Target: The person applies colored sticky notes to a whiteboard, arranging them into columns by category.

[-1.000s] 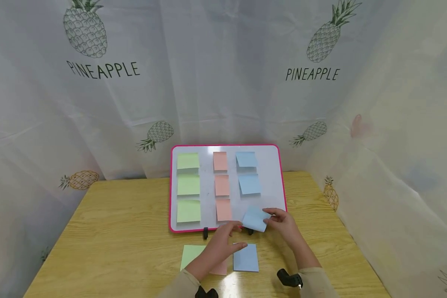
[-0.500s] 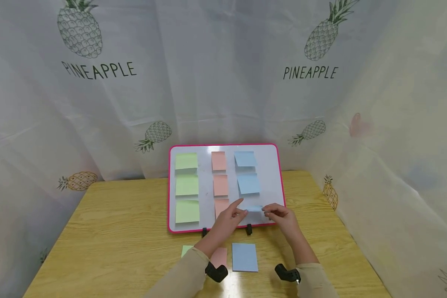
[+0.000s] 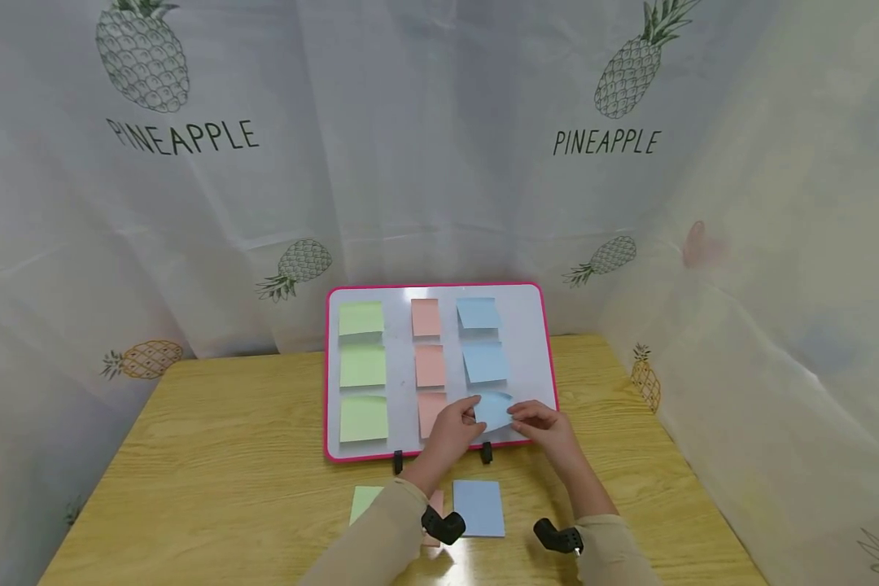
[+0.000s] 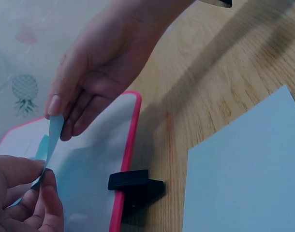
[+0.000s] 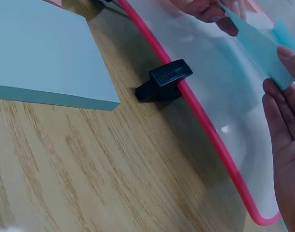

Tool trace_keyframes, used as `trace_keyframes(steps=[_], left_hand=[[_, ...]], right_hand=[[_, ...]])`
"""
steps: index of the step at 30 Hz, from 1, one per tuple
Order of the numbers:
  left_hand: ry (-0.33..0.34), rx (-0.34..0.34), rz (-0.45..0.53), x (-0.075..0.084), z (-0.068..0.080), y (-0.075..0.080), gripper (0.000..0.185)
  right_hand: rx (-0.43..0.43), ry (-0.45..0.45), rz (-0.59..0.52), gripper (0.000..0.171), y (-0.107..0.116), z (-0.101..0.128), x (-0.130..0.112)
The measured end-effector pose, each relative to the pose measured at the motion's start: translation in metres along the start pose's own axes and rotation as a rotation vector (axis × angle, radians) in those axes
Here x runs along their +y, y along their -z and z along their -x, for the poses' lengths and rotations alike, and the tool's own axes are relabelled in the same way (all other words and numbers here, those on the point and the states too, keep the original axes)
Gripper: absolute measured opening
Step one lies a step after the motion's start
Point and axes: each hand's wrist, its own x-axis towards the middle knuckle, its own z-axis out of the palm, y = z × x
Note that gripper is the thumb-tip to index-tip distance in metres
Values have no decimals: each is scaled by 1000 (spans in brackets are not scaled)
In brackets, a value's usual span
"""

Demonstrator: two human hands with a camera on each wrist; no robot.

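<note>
A light-blue sticky note (image 3: pixel 493 411) is held by its two sides in front of the lower right of a pink-edged whiteboard (image 3: pixel 525 350). My left hand (image 3: pixel 450 431) pinches its left edge; my right hand (image 3: pixel 549 431) pinches the right edge between thumb and fingers. In the right wrist view the note (image 5: pixel 258 46) looks bent and stands off the board. Two blue notes (image 3: pixel 485 361) are stuck in the column above it. Pink notes (image 3: pixel 430 365) fill the middle column, and green notes (image 3: pixel 362 365) the left one. My left hand overlaps the lowest pink note.
A blue sticky-note pad (image 3: pixel 479 509) lies on the wooden table (image 3: pixel 242 456) before the board. Left of it are a green pad (image 3: pixel 365 500) and a pink pad (image 3: pixel 438 498), partly hidden by my left sleeve. Black clips (image 3: pixel 487 452) support the board's lower edge.
The blue note has risen from the board's bottom edge to just below the other blue notes. My left hand moved up and right, and now pinches the note's left edge.
</note>
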Motion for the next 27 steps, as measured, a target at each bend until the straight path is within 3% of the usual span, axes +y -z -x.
trace_keyframes(steps=[18,21,27], left_hand=[[-6,32,-100,-5,-8,-4,53],[-39,45,-208,-5,-7,-5,51],[-140,85,-536,-6,-4,-6,45]], right_hand=[[-36,18,55,21,-3,-5,10],[-54,51,79,24,-4,-4,10],[-49,99,204,25,-8,-1,3]])
